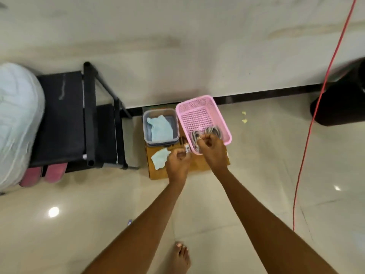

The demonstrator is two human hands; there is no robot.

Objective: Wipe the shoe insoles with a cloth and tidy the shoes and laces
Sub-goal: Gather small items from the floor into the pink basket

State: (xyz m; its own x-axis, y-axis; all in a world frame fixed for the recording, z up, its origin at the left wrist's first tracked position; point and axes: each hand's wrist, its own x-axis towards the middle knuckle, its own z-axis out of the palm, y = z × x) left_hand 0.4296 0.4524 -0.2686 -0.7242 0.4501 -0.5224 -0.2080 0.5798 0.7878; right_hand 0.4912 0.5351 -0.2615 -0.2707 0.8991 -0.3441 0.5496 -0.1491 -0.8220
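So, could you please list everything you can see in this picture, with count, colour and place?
basket: one, pink, on the cardboard, right
laces: coiled, grey, in the basket's near corner
tub: one, grey, left of the basket
cloths: two, pale blue, one in the tub, one on the cardboard
cardboard: one, brown, on the floor
rack: one, black, left
slippers: two, pink, beneath the rack
cable: one, red, right
foot: one, bare, bottom
hands: left pinching something small, right at the laces

Pink mesh basket (199, 111) with grey laces (213, 131); grey tub (147, 119) with pale blue cloth (161, 128); brown cardboard (156, 173); black rack (65, 119); my hands near a red cord (308, 135).
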